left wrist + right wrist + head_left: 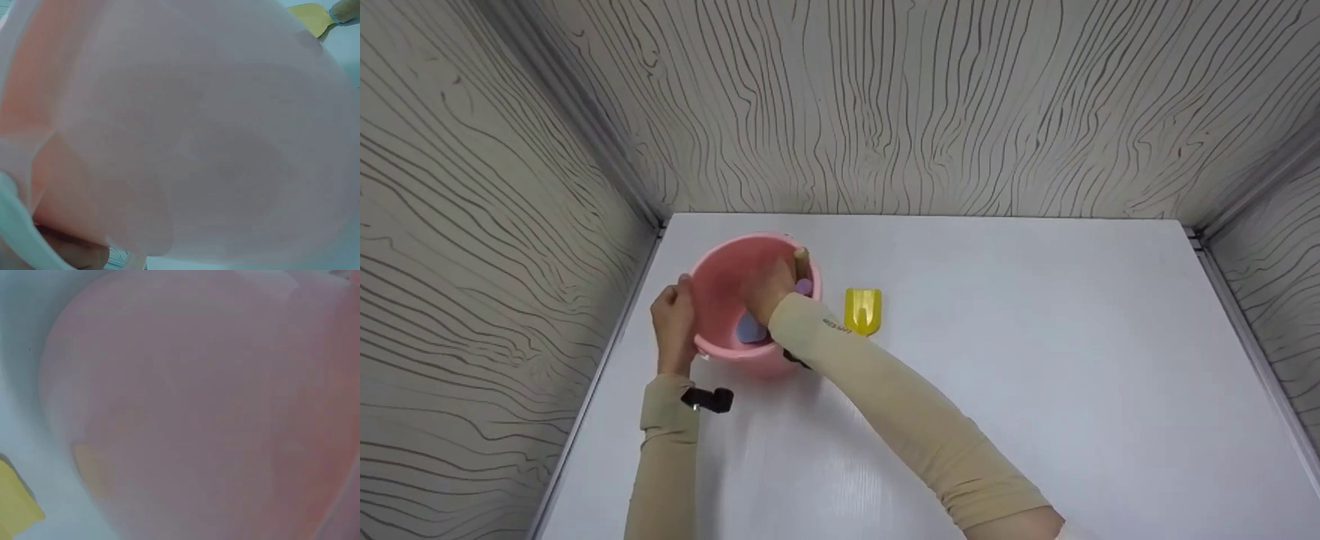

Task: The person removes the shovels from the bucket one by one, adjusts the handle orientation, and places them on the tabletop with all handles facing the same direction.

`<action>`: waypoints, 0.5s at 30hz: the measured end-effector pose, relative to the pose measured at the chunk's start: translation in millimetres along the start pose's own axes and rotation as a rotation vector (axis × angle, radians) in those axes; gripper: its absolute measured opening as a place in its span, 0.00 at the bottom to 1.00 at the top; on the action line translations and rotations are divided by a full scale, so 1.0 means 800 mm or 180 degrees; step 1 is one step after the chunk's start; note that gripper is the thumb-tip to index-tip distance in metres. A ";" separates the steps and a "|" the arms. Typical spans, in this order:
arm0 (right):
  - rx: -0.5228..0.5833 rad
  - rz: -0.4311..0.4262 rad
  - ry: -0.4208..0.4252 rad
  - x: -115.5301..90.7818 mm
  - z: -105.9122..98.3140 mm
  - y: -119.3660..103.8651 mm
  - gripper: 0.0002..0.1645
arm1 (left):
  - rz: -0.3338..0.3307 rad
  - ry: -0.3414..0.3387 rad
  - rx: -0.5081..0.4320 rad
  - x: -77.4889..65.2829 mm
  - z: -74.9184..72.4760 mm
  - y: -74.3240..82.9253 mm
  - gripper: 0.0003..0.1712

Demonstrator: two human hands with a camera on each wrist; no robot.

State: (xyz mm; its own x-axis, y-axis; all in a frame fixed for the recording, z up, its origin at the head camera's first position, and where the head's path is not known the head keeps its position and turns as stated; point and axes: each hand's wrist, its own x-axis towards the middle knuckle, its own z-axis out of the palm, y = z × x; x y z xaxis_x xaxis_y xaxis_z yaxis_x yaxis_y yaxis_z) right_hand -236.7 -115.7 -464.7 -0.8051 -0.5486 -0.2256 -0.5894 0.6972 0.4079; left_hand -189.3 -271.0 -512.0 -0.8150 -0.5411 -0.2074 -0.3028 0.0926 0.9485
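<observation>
A pink bucket (735, 352) is at the left of the white table. My left hand (673, 319) grips its rim on the left side, thumb at the edge. My right hand (769, 289) reaches down inside, blurred, its fingers hidden, so what it holds does not show. Around it in the bucket are a light-blue piece (750, 328), a wooden handle (802, 261) and a purple rounded end (804, 286). Right of the bucket lies a small shovel with a yellow blade (862, 311); its wooden handle (346, 9) shows in the left wrist view.
The white table (1035, 337) extends to the right of the bucket. Wood-grain panels (885, 112) stand behind it and at both sides. A dark wrist camera (712, 400) sits on my left sleeve. The bucket wall fills most of both wrist views.
</observation>
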 end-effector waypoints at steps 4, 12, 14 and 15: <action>-0.0123 -0.0229 -0.0263 0.008 -0.006 -0.005 0.12 | 0.0049 -0.0010 -0.0017 -0.001 0.000 -0.001 0.28; -0.0433 -0.0485 0.0058 0.013 -0.005 -0.009 0.09 | 0.0089 0.0044 -0.0004 0.000 0.001 0.000 0.27; -0.0364 -0.0509 0.0056 0.014 -0.005 -0.008 0.07 | 0.0088 0.0053 0.0011 0.000 0.001 0.000 0.26; -0.0328 -0.0517 0.0053 0.014 -0.006 -0.008 0.07 | 0.0080 0.0059 0.0025 0.001 0.001 -0.001 0.26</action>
State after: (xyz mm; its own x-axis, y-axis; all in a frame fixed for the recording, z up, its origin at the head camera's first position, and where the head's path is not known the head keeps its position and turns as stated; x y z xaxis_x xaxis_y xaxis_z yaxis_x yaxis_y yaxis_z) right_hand -241.8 -128.9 -465.6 -0.6982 -0.6582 -0.2816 -0.7009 0.5484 0.4561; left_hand -189.8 -270.9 -512.6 -0.8131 -0.5540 -0.1789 -0.2862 0.1128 0.9515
